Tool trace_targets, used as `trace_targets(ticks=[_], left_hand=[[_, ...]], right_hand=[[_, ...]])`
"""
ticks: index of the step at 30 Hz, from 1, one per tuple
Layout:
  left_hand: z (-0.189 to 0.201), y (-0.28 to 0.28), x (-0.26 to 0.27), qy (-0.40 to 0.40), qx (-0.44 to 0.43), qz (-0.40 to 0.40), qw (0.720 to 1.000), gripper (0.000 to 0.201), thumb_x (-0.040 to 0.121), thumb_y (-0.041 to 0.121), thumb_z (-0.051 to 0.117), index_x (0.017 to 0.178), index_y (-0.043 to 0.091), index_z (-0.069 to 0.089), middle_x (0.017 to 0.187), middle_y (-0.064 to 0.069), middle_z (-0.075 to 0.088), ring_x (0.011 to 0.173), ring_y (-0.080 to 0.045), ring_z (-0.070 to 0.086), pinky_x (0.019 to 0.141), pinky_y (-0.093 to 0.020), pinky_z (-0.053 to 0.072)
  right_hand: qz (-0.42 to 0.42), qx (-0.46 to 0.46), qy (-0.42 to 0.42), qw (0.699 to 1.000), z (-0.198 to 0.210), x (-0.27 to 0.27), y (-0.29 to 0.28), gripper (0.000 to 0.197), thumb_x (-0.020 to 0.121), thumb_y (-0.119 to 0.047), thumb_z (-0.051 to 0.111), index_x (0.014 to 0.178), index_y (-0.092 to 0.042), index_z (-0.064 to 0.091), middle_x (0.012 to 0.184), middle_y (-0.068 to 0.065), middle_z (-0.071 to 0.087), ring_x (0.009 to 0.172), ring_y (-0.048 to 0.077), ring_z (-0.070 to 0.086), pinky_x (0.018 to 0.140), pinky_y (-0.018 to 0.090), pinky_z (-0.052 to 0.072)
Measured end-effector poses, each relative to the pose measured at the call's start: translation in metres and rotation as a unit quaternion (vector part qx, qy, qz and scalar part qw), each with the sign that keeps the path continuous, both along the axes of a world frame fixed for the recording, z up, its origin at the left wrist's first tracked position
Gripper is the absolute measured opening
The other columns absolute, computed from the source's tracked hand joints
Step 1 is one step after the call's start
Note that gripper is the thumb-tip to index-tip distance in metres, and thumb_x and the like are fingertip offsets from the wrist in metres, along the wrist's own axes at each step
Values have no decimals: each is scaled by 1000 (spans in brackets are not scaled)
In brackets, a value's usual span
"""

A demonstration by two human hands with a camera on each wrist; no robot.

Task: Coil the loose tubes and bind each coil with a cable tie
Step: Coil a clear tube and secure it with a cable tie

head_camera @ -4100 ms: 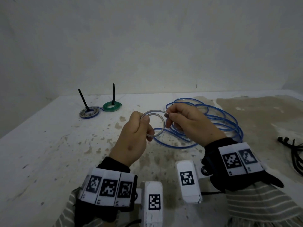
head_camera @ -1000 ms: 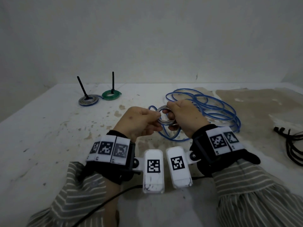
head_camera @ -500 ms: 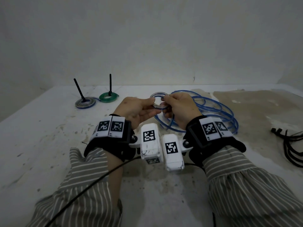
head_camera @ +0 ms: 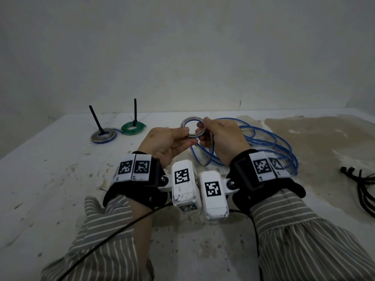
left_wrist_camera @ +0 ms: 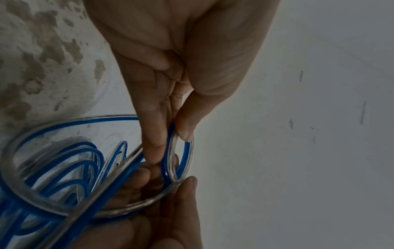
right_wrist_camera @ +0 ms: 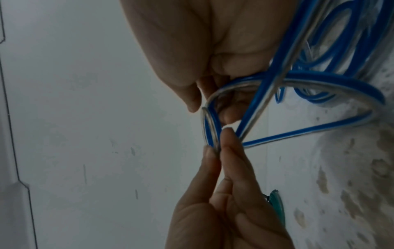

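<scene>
I have both forearms stretched forward over the counter (head_camera: 50, 179), wrists close together and hands raised above the surface. My left hand (head_camera: 162, 142) is turned palm inward, its thumb and straightened fingers pinching the near-left edge of a small coil (head_camera: 192, 126) of clear tube with a blue stripe. In the left wrist view the thumb (left_wrist_camera: 185, 128) presses the coil (left_wrist_camera: 181, 156) against the fingers. My right hand (head_camera: 221, 138) is curled around the coil's right side, thumb on top and fingers tucked through and behind the ring; the right wrist view shows the coil (right_wrist_camera: 210, 126) gripped between that hand's thumb (right_wrist_camera: 187, 94) and fingers. The coil stands nearly upright between the two hands, held clear of the counter. From it the loose blue tube (head_camera: 263, 142) trails down under my right hand into a slack heap of loops lying on the counter just beyond and to the right. Far left sit two bound coils, one grey-blue (head_camera: 103, 135) and one green (head_camera: 133, 127), each with a black cable tie tail sticking up. Spare black cable ties (head_camera: 363, 185) lie at the right edge.
</scene>
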State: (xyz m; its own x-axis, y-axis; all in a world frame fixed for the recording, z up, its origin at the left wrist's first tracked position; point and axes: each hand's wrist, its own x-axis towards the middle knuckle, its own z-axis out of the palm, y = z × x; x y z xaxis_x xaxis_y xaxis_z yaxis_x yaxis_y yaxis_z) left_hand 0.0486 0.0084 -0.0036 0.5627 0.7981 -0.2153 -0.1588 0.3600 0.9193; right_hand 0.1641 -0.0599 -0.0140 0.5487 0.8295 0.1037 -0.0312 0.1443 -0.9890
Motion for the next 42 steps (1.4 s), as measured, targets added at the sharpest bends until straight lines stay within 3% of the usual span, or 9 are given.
trace_targets(ticks=[9, 14, 17, 22, 26, 30, 33, 37, 42], left_hand=[[7, -3, -13, 108, 152, -104, 977, 5, 82, 6, 63, 80, 10, 64, 73, -6, 72, 68, -13, 70, 57, -19, 55], [15, -1, -19, 114, 229, -69, 964, 6, 83, 6, 64, 81, 10, 68, 66, -1, 72, 64, -12, 69, 64, -20, 57], [15, 0, -17, 98, 234, -36, 967, 6, 83, 3, 62, 80, 7, 66, 61, -2, 70, 59, -12, 68, 63, -22, 58], [16, -1, -13, 14, 168, 20, 986, 7, 86, 2, 59, 80, 2, 63, 57, -2, 68, 55, -13, 67, 54, -17, 53], [14, -6, -7, 4, 152, -19, 988, 7, 86, 0, 58, 80, 2, 62, 66, -7, 69, 61, -14, 69, 59, -19, 56], [12, -12, -5, 96, 186, -105, 972, 6, 84, 3, 62, 80, 5, 64, 64, -4, 67, 62, -10, 67, 63, -20, 57], [14, -14, -8, 176, 266, -126, 939, 5, 81, 7, 67, 81, 12, 68, 67, 1, 67, 62, -6, 65, 63, -22, 57], [20, -12, -12, 91, 312, -82, 942, 18, 80, 8, 67, 96, 16, 67, 80, -2, 67, 70, -8, 64, 69, -27, 57], [22, -10, -16, 98, 364, -58, 925, 23, 79, 6, 68, 100, 14, 66, 63, 4, 67, 63, -10, 64, 70, -29, 57]], right_hand=[[12, -13, -130, 991, 10, 6, -10, 26, 94, -13, 47, 75, -13, 66, 63, -1, 55, 58, 11, 50, 63, 27, 48], [23, -10, -221, 975, 17, 5, -15, 23, 92, -13, 51, 77, -15, 68, 63, -4, 61, 55, 6, 49, 54, 19, 45], [16, 29, -195, 980, 17, 2, -12, 16, 91, -13, 53, 84, -12, 68, 69, -2, 66, 51, 2, 50, 51, 16, 45], [44, 43, -126, 990, 16, 4, -11, 15, 91, -13, 54, 89, -3, 66, 75, 7, 67, 59, 11, 59, 56, 18, 52], [35, 45, -119, 991, 18, 6, -13, 21, 94, -10, 48, 80, -11, 63, 67, 1, 66, 59, 12, 60, 58, 20, 53], [17, 68, -98, 993, 17, 8, -11, 18, 94, -6, 47, 85, -10, 62, 59, 0, 57, 49, 10, 53, 53, 20, 48], [32, 53, -102, 993, 16, 6, -11, 10, 93, -7, 48, 91, -14, 54, 60, 1, 52, 42, 6, 44, 48, 20, 40], [70, 0, -161, 985, 15, 2, -14, 6, 91, -13, 51, 92, -17, 47, 60, 0, 54, 48, 9, 44, 52, 23, 38], [105, -18, -176, 979, 20, -5, -19, 15, 91, -11, 48, 104, -14, 41, 61, 1, 52, 51, 10, 42, 50, 19, 38]])
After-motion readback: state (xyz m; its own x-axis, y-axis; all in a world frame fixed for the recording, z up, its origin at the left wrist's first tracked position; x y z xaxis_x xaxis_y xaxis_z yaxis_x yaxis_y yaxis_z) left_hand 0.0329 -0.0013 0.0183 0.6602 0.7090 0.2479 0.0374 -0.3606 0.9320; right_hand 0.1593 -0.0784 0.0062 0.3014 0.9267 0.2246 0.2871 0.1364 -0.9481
